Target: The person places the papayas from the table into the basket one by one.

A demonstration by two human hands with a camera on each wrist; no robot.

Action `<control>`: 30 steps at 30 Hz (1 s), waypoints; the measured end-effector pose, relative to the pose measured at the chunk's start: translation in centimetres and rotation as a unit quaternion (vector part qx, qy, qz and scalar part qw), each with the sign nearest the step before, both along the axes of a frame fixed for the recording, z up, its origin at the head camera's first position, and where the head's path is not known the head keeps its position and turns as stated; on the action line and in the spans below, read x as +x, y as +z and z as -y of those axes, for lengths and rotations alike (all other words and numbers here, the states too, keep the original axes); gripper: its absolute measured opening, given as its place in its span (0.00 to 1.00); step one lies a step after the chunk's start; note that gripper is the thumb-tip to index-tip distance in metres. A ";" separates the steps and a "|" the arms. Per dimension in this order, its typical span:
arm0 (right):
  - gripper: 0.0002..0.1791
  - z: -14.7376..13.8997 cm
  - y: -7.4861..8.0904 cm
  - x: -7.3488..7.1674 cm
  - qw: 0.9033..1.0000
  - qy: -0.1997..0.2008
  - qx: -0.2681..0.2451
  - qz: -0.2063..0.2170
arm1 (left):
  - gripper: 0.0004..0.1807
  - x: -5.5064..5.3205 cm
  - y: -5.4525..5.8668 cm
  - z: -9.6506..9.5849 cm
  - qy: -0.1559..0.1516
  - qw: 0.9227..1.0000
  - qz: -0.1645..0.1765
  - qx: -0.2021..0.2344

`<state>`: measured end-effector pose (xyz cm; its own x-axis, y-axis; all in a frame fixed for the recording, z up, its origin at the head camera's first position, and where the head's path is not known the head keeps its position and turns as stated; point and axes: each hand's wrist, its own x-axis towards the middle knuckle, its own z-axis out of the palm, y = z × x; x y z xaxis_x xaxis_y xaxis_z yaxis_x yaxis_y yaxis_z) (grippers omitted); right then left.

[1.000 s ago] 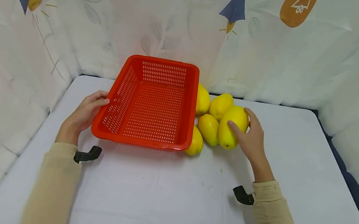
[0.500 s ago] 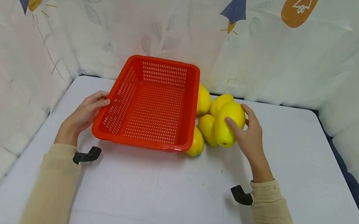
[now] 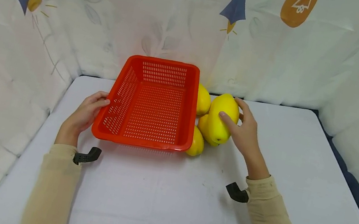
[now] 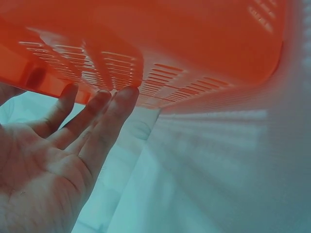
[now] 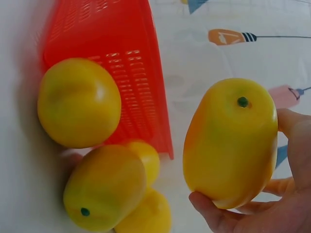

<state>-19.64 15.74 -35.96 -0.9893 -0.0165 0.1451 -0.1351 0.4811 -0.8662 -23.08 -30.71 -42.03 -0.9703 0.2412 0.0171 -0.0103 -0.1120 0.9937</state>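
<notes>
A yellow mango [image 3: 223, 115] is gripped by my right hand [image 3: 246, 137], thumb on one side and fingers on the other. It is held over the other mangoes beside the basket; the right wrist view shows its green stem spot. My left hand [image 3: 80, 117] holds the red plastic basket [image 3: 155, 114] at its left rim. The thumb lies over the rim, and in the left wrist view the fingers [image 4: 114, 114] reach up against the slotted outer wall. Nothing lies inside the basket.
Several mangoes rest along the basket's right side, among them a front mango [image 3: 197, 142] and a back mango [image 3: 203, 101], both partly hidden by the basket. A white cloth covers the table [image 3: 151, 194]. A printed curtain [image 3: 186, 26] hangs behind and at both sides.
My right hand has moved left with the mango, toward the basket and over the other mangoes, covering more of them. The left hand and basket have hardly moved.
</notes>
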 end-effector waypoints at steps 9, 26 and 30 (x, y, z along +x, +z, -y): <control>0.37 0.8 0.4 -0.3 1.000 0.014 -0.002 -0.002 | 0.09 0.0 -0.2 0.2 -0.006 1.000 0.001 0.012; 0.36 2.3 0.7 -0.4 0.999 0.022 -0.002 -0.022 | 0.08 -0.1 0.0 0.0 0.000 1.000 0.005 0.008; 0.36 2.5 0.6 -0.5 1.000 0.023 -0.004 -0.018 | 0.08 -0.1 0.0 -0.1 0.001 1.000 0.008 0.005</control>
<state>-20.10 13.29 -35.34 -0.9817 -0.0605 0.1803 -0.1875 0.4672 -0.8640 -23.16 -30.66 -42.04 -0.9711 0.2387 0.0033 -0.0264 -0.1211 0.9923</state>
